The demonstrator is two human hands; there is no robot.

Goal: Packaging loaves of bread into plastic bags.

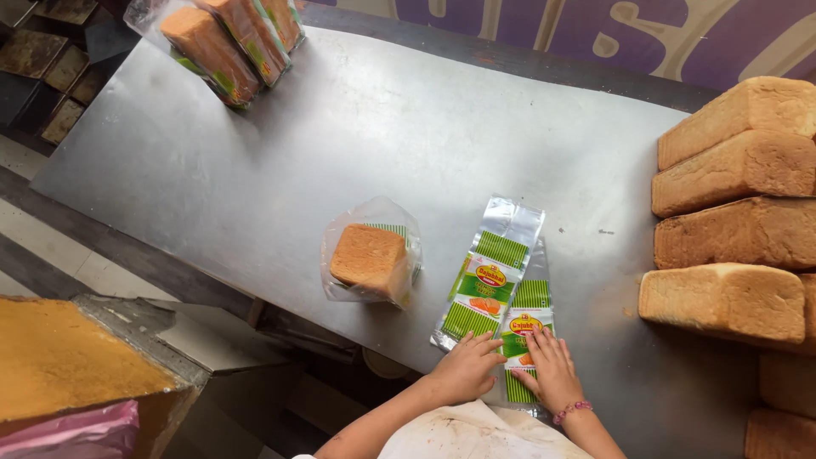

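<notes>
A dull, scuffed steel table (340, 144) carries crusty brown loaves (735, 229) stacked at the right and wrapped loaves (229, 38) at the far left corner. Mid-table a bagged loaf (371, 259) stands in crinkly clear plastic. Glossy flat bags (493, 280) lie at the near edge; the left hand (466, 367) and right hand (551, 367) press on them, fingers spread flat, gripping nothing.

Left hand (466, 367): palm down, fingers extended and slightly spread, tips pointing forward and toward the right hand. Forearm bare, running back and leftward from the wrist. Right hand (551, 367): palm down, flat, fingers together, pointing forward. Pink bead band on the right wrist. Hands side by side, near, not touching.
</notes>
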